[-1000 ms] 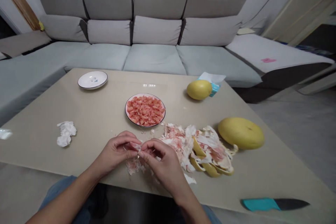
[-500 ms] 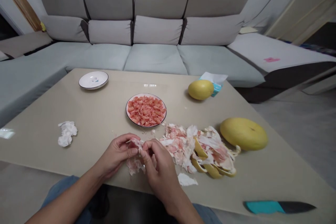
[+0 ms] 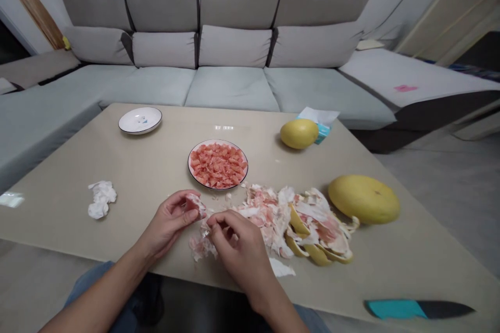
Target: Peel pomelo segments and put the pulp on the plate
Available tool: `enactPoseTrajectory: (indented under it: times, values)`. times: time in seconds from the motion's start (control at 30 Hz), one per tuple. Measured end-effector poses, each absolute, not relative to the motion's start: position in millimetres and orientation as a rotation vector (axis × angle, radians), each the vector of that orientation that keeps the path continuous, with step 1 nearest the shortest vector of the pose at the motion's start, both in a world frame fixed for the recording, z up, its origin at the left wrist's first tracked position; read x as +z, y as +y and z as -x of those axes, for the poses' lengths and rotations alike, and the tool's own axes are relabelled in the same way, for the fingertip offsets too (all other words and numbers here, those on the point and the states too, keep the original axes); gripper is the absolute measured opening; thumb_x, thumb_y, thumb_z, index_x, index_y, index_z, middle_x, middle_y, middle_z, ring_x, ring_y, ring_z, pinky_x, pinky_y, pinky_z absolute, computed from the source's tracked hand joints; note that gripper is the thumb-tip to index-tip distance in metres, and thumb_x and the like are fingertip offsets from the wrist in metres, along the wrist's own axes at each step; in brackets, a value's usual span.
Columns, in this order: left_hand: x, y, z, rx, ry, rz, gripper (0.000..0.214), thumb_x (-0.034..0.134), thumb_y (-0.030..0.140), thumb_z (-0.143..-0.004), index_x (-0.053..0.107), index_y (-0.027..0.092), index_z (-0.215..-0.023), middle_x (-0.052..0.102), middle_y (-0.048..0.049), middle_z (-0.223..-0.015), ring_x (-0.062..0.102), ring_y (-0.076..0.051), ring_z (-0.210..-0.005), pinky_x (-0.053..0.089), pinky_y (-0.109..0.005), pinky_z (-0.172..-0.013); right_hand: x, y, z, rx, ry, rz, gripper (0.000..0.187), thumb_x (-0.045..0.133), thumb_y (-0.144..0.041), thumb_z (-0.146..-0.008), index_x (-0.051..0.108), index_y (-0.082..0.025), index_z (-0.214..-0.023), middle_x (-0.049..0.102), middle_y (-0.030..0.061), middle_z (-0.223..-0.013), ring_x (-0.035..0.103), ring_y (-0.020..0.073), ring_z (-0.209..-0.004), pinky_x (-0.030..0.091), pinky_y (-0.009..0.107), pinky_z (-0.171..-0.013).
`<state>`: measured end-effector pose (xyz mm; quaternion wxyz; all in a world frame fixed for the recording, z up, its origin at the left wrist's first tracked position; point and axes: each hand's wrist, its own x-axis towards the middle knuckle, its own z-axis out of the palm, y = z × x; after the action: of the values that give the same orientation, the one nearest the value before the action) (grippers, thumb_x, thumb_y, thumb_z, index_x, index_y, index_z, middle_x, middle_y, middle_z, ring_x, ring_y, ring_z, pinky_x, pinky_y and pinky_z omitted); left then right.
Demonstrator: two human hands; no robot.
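Left hand (image 3: 167, 225) grasping a pomelo segment (image 3: 194, 204); right hand (image 3: 238, 245) curled over membrane shreds (image 3: 201, 245), its grip uncertain, beside the peel heap (image 3: 316, 234).

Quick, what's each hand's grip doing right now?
Left hand: closed on a pink pomelo segment.
Right hand: fingers curled at white pith shreds; cannot tell if holding any.

On the surface (image 3: 136, 158) lie a white plate (image 3: 139, 120) at the far left, crumpled tissue (image 3: 101, 200) at the near left, and two pomelos (image 3: 299, 133) (image 3: 364, 199) and a tissue box (image 3: 322, 134) at the right, with a teal-handled knife (image 3: 417, 309) at the near right edge. A grey sofa (image 3: 230, 91) stands behind it.
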<state>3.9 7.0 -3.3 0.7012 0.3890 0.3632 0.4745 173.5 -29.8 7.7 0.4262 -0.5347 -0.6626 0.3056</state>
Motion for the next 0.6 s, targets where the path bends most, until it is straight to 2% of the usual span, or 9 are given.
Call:
enactPoseTrajectory:
  times: [0.1, 0.2, 0.27, 0.37, 0.5, 0.6]
  values:
    - [-7.7, 7.7, -3.7, 1.081, 0.874, -1.059, 0.026, 0.078, 0.019, -0.076, 0.070, 0.021, -0.100, 0.064, -0.0020, -0.093, 0.061, -0.013, -0.088, 0.048, -0.023, -0.084, 9.8, -30.5, -171.6, 0.780, -1.569, 1.398, 0.004, 0.060, -0.019, -0.077, 0.058, -0.020, -0.073, 0.056, -0.0030, -0.062, 0.052, 0.0115, -0.054, 0.039, 0.021, -0.052]
    - [-9.1, 8.0, -3.6, 1.105, 0.872, -1.207, 0.021, 0.076, 0.019, -0.077, 0.071, 0.021, -0.097, 0.062, -0.0030, -0.101, 0.060, -0.016, -0.095, 0.046, -0.026, -0.088, 9.2, -30.7, -173.0, 0.745, -1.541, 1.430, 0.022, 0.056, -0.018, -0.077, 0.043, -0.021, -0.060, 0.045, -0.0064, -0.053, 0.043, 0.0094, -0.048, 0.033, 0.020, -0.047]
    - [-8.0, 7.8, -3.9, 1.107, 0.862, -1.276, 0.020, 0.075, 0.018, -0.078, 0.072, 0.021, -0.097, 0.062, -0.0035, -0.101, 0.060, -0.017, -0.096, 0.047, -0.027, -0.089, 8.4, -30.7, -174.8, 0.752, -1.556, 1.417, 0.017, 0.051, -0.015, -0.079, 0.046, -0.021, -0.065, 0.045, -0.0065, -0.053, 0.044, 0.0097, -0.048, 0.033, 0.020, -0.047]
    - [-4.8, 7.5, -5.0, 1.099, 0.875, -1.336, 0.019, 0.074, 0.018, -0.078, 0.072, 0.021, -0.097, 0.062, -0.0044, -0.100, 0.060, -0.017, -0.095, 0.049, -0.028, -0.087, 8.7, -30.7, -175.1, 0.862, -1.531, 1.378, 0.006, 0.052, -0.017, -0.083, 0.057, -0.020, -0.082, 0.052, -0.0058, -0.057, 0.049, 0.0106, -0.050, 0.037, 0.020, -0.048]
    - [-1.0, 7.4, -6.8, 1.100, 0.901, -1.392, 0.018, 0.074, 0.018, -0.077, 0.073, 0.021, -0.095, 0.062, -0.0055, -0.099, 0.061, -0.019, -0.095, 0.051, -0.030, -0.086, 11.6, -30.4, -172.1, 0.939, -1.459, 1.349, 0.007, 0.062, -0.024, -0.081, 0.060, -0.020, -0.076, 0.060, -0.0031, -0.060, 0.054, 0.0107, -0.050, 0.041, 0.020, -0.048]
    - [0.2, 7.2, -7.9, 1.121, 0.904, -1.425, 0.017, 0.074, 0.018, -0.077, 0.074, 0.021, -0.093, 0.061, -0.0057, -0.097, 0.061, -0.019, -0.093, 0.052, -0.030, -0.084, 13.5, -29.6, -172.2, 0.823, -1.466, 1.366, 0.007, 0.068, -0.024, -0.077, 0.065, -0.019, -0.081, 0.062, -0.0020, -0.063, 0.054, 0.0114, -0.051, 0.043, 0.021, -0.049]
